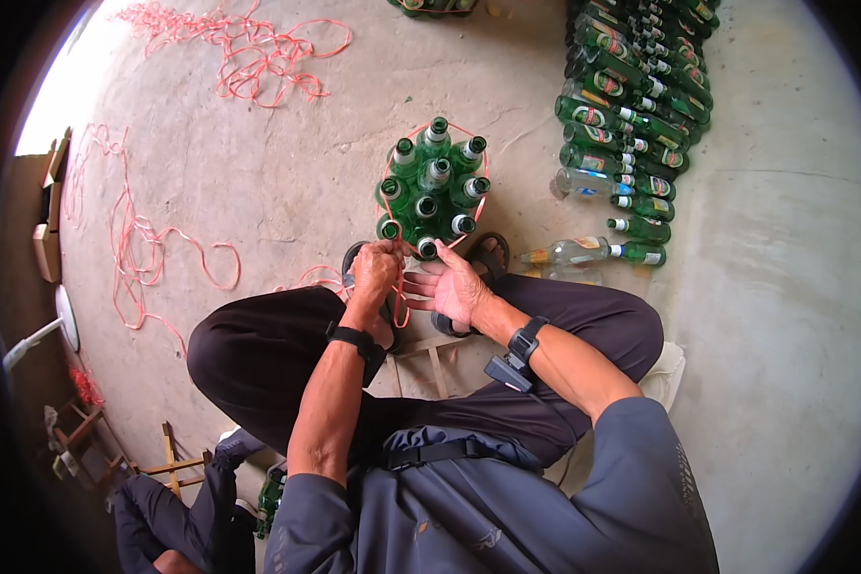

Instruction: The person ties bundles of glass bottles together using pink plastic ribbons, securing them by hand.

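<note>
Several green glass bottles (435, 172) stand upright in a tight cluster on the floor in front of my feet. A thin pink string (469, 128) loops round the cluster near the bottle necks. At the near left side of the cluster, my left hand (377, 275) pinches the string with its fingers closed, and a loop of it hangs below. My right hand (452, 289) is beside it, palm turned up and fingers spread, close to the nearest bottle neck; the string passes by its thumb.
Stacked bottles (631, 115) lie on their sides at the upper right, with loose clear bottles (576, 252) nearer. Tangled pink string (143, 234) lies on the left floor. A wooden stool (433, 365) is below my hands. Another person (177, 517) sits at the lower left.
</note>
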Tool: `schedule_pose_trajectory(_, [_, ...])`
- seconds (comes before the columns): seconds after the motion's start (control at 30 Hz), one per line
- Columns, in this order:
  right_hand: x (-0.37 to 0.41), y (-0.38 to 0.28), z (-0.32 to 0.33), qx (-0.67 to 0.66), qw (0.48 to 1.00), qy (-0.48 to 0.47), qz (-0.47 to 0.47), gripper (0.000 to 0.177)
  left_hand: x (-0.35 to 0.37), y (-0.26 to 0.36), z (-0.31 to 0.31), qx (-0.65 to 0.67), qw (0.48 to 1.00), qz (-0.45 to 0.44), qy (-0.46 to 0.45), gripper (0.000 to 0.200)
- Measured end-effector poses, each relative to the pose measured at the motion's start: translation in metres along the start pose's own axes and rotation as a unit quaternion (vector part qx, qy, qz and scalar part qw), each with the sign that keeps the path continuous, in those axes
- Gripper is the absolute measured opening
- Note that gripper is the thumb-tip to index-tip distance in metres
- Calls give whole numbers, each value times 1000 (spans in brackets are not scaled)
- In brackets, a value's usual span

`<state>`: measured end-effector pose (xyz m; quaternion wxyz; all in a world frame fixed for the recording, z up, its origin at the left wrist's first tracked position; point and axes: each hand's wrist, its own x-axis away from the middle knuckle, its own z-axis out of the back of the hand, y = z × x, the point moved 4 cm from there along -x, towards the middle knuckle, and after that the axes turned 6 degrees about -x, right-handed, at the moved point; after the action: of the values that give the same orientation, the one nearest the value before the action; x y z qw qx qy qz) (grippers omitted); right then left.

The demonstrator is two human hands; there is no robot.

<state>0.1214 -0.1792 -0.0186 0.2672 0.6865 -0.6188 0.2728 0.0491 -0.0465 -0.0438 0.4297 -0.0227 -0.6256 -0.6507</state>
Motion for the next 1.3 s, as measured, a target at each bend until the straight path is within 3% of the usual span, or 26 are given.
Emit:
schedule_pose_trajectory(0.13, [2,9,-4,-14,1000,15,-20,74,6,9,-1,-4,999,33,10,16])
schedule_pose_trajectory(0.23, [3,7,-5,35,999,23,-1,67,8,8,-5,96,992,75,-18,15])
schedule_pose_trajectory(0.3, [6,-3,-7,157,987,14,31,49,5,7,-7,68,997,46,-7,15])
schedule_pose_trajectory(0.33, [12,-6,-9,180,977,97,60,32,5,7,-6,60,998,36,-6,15])
schedule_pose_trajectory(0.37, [13,-5,-13,181,977,98,59,32,6,7,-8,63,997,36,-5,15])
schedule_pose_trajectory(0.43, [18,-18,-20,418,875,146,194,22,7,10,-10,89,994,58,6,15])
schedule_pose_trajectory(0.47, [17,-18,-22,420,875,146,193,22,8,12,-10,91,994,58,7,15])
schedule_pose_trajectory(0.53, [23,-26,-37,623,691,151,335,22,8,12,-12,132,989,62,4,14])
schedule_pose_trajectory(0.57, [23,-28,-38,624,690,151,335,22,8,12,-12,133,989,62,5,14])
schedule_pose_trajectory(0.63, [23,-28,-40,729,599,146,297,21,10,11,-15,252,965,65,-17,14])
schedule_pose_trajectory(0.77, [21,-24,-30,747,596,120,268,21,12,11,-14,269,961,70,-4,13])
schedule_pose_trajectory(0.83, [10,-17,-15,786,547,51,283,21,12,7,-15,278,958,66,-8,11])
schedule_pose_trajectory(0.87, [4,-16,-4,786,548,50,283,21,11,5,-16,277,958,67,-7,11])
schedule_pose_trajectory(0.93, [-3,-6,-1,866,375,-3,331,20,8,0,-20,312,947,76,-15,11])
schedule_pose_trajectory(1.07, [0,-8,-16,859,385,3,337,20,11,2,-17,295,951,94,-3,11])
schedule_pose_trajectory(1.13, [8,-19,-27,790,547,35,275,22,14,8,-15,276,954,121,0,11])
schedule_pose_trajectory(1.17, [12,-23,-35,790,547,35,275,22,14,7,-17,276,954,121,0,11])
schedule_pose_trajectory(1.23, [15,-33,-43,769,595,62,227,24,12,-4,-19,305,939,151,44,10])
schedule_pose_trajectory(1.27, [21,-39,-52,792,533,88,286,27,9,-8,-20,306,939,151,45,10])
schedule_pose_trajectory(1.3, [26,-43,-62,792,533,87,285,27,6,-14,-20,320,933,159,41,8])
